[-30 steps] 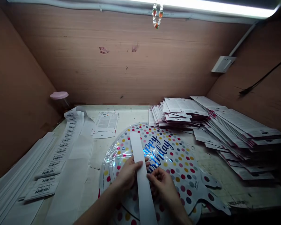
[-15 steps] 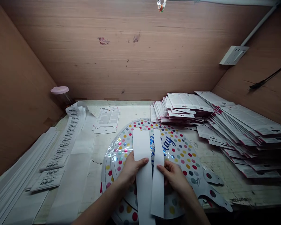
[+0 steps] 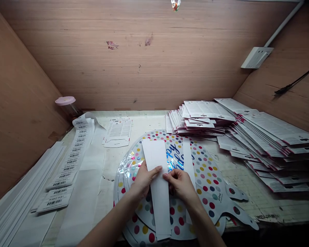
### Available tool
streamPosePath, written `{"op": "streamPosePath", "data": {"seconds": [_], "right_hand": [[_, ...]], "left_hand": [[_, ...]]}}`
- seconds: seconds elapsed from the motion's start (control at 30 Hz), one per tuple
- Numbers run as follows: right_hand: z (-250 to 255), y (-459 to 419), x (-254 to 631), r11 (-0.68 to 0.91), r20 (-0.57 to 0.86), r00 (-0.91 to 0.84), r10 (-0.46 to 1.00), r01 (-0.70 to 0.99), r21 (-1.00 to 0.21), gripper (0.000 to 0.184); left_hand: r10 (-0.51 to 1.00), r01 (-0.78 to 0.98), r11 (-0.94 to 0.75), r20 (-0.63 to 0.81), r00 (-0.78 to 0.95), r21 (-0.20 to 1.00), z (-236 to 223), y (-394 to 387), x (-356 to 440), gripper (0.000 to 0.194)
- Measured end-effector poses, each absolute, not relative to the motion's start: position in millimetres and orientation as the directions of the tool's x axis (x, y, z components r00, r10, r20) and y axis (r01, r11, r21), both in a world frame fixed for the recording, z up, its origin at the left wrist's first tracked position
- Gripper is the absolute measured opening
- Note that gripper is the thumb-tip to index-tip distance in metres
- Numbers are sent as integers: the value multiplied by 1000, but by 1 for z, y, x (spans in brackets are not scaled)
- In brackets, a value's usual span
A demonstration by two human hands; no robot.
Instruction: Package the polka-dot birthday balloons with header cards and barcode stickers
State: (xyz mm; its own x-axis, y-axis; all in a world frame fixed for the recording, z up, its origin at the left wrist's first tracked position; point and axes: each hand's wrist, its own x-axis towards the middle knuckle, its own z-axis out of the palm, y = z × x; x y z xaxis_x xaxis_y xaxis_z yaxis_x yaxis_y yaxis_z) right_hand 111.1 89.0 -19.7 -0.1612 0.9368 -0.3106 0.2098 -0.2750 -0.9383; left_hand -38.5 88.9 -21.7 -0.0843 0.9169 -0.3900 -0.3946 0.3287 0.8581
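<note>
A flat foil balloon [image 3: 206, 171] with coloured dots and blue "Happy Birthday" lettering lies on the table in front of me, on top of others like it. Across it lies a stack of long white card strips [image 3: 158, 178]. My left hand [image 3: 142, 180] holds the stack's left edge, thumb on top. My right hand [image 3: 180, 183] pinches its right edge, fingers closed on the card. A single white strip [image 3: 188, 159] lies on the balloon just right of my right hand.
Fanned piles of printed white cards [image 3: 247, 133] fill the right side. A long strip of barcode labels [image 3: 70, 157] runs down the left beside white strips [image 3: 20, 199]. One printed card [image 3: 117, 132] and a pink-lidded jar [image 3: 66, 104] stand at the back.
One strip that my right hand held now lies on the balloon to the right. My right hand has come back to the stack's right edge.
</note>
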Motion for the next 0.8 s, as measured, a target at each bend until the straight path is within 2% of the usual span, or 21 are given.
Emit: {"op": "streamPosePath", "data": {"seconds": [0.1, 0.2, 0.37, 0.43, 0.5, 0.57, 0.6, 0.7, 0.8], "right_hand": [[-26, 92, 118, -303, -348, -183, 919, 234, -924, 51], [-26, 94, 133, -289, -353, -163, 921, 322, -902, 45], [-23, 105, 156, -281, -308, 45, 950, 549, -788, 32], [-25, 108, 160, -252, -208, 146, 967, 659, -708, 26], [-30, 108, 159, -160, -31, 174, 984, 805, -572, 24], [-36, 104, 156, -36, 76, 76, 994, 903, -427, 37], [-39, 101, 153, 19, 73, 10, 997, 920, -390, 44], [-36, 92, 144, 78, 42, -66, 997, 886, -457, 56], [-21, 90, 127, 81, 80, -36, 996, 711, -698, 53]], "left_hand": [[918, -392, 353, -396, -32, 850, -22, 90, -40, 64], [914, -357, 353, -400, -65, 865, -27, 91, -45, 65], [885, -286, 353, -417, -205, 891, -27, 93, -59, 63], [882, -312, 357, -428, -197, 880, -23, 93, -65, 64], [877, -335, 368, -443, -183, 867, -18, 93, -68, 65], [878, -349, 366, -444, -177, 863, -16, 93, -70, 66], [880, -357, 362, -442, -175, 861, -16, 93, -70, 67], [891, -370, 348, -426, -155, 861, -18, 92, -68, 71], [906, -353, 313, -389, -169, 882, -21, 92, -64, 73]]}}
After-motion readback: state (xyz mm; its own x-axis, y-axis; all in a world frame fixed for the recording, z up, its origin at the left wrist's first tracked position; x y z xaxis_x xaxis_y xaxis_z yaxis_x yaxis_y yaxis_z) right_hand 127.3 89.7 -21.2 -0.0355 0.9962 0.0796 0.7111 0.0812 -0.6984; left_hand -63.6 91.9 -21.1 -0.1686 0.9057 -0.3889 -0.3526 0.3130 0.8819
